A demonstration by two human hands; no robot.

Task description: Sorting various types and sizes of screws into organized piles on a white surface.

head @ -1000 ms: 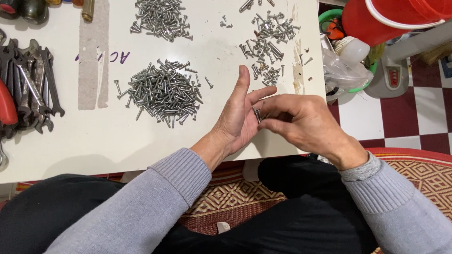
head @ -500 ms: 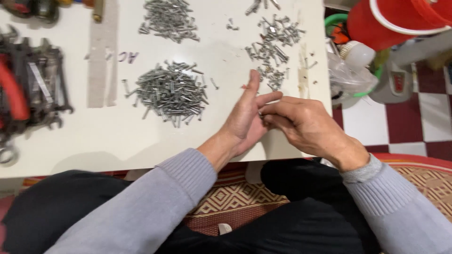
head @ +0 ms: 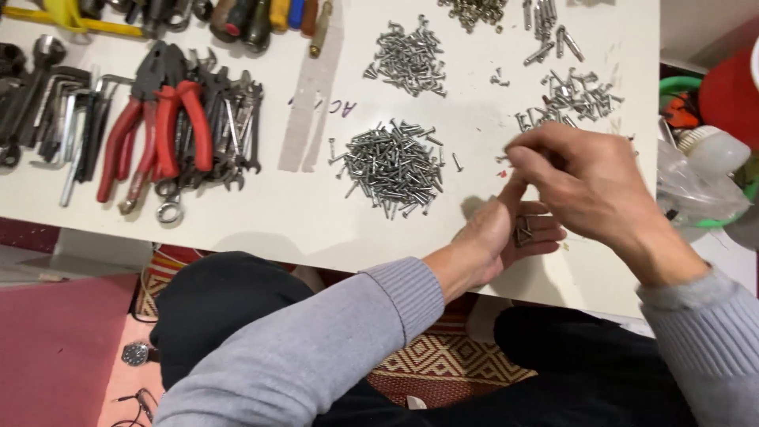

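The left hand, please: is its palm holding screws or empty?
Holding: the left hand is cupped palm-up, with several small screws in it.

One head-worn camera looks steeply down, close over the white table (head: 237, 229) and lap.

Our grey sleeves and dark trousers

We wear a grey knit sweater with ribbed cuffs ending at both wrists, black trousers beneath; our bare hands carry no rings below the table (head: 237, 229) edge.
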